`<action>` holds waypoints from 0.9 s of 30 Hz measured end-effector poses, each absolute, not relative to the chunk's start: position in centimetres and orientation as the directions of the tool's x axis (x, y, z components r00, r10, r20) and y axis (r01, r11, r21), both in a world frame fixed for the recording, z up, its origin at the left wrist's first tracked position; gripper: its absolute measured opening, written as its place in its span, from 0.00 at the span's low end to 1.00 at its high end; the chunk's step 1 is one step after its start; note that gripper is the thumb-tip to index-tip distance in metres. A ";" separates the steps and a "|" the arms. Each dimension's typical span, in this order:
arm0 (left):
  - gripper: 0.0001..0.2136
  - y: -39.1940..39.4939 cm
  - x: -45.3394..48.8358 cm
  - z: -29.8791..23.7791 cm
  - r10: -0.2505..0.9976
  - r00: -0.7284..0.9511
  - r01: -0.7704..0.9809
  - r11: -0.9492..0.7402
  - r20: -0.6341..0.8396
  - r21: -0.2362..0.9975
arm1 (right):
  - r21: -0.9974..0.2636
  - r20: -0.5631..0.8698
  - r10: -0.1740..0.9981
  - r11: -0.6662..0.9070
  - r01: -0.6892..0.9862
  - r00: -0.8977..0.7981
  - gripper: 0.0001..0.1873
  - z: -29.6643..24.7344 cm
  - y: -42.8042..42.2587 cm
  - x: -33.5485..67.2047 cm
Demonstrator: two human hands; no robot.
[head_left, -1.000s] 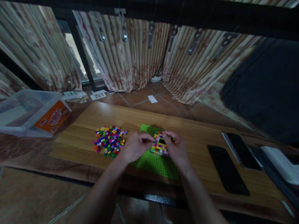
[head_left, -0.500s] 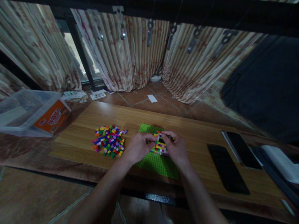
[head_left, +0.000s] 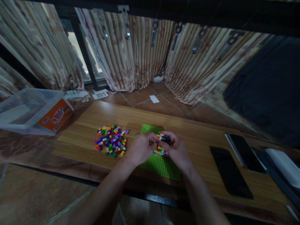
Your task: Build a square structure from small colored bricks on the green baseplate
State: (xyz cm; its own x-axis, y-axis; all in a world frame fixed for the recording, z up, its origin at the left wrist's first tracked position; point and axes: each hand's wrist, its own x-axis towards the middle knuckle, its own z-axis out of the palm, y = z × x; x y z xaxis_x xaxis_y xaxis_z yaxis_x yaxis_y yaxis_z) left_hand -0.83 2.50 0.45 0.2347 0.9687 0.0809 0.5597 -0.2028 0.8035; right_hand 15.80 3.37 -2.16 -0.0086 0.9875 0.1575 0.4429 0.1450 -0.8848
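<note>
A green studded baseplate [head_left: 161,165] lies on the wooden table [head_left: 140,118]. On it stands a small multicoloured brick structure [head_left: 163,142]. My left hand [head_left: 140,148] is closed on the structure's left side. From the right, my right hand [head_left: 177,150] grips the same structure, fingers curled over its top. A loose pile of small coloured bricks [head_left: 111,143] lies on the table just left of my left hand.
Two dark phones [head_left: 231,175] [head_left: 246,153] lie on the table's right part. A clear plastic bin with an orange label [head_left: 32,112] sits at far left. Striped curtains [head_left: 140,53] hang behind, above a tiled floor with a scrap of paper [head_left: 154,99].
Both hands have closed in tighter over the brick structure, now covering more of it. The view has shifted slightly to the left.
</note>
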 end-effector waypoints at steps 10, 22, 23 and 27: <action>0.08 2.3 -0.1 0.2 0.978 0.176 0.639 -0.202 0.115 0.743 | -0.862 0.166 0.985 0.128 0.491 0.036 0.17 -2.4 3.3 15.3; 0.10 2.3 0.1 0.1 0.984 0.154 0.633 -0.169 0.092 0.755 | -0.866 0.131 0.990 0.084 0.494 0.062 0.17 -2.3 3.6 15.2; 0.10 2.3 0.1 0.1 0.984 0.152 0.628 -0.166 0.089 0.760 | -0.863 0.128 0.990 0.082 0.499 0.059 0.17 -2.3 3.6 15.2; 0.09 2.1 0.2 0.1 0.986 0.143 0.619 -0.153 0.082 0.771 | -0.861 0.126 0.991 0.086 0.501 0.048 0.17 -2.4 3.7 15.1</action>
State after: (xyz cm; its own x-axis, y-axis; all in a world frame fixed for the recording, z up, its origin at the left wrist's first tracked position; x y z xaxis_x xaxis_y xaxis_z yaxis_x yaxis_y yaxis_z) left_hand 0.17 2.14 0.07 0.1426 0.9864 0.0820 0.6185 -0.1535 0.7706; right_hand 15.10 3.68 -2.45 0.0478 0.9909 0.1262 0.5012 0.0855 -0.8611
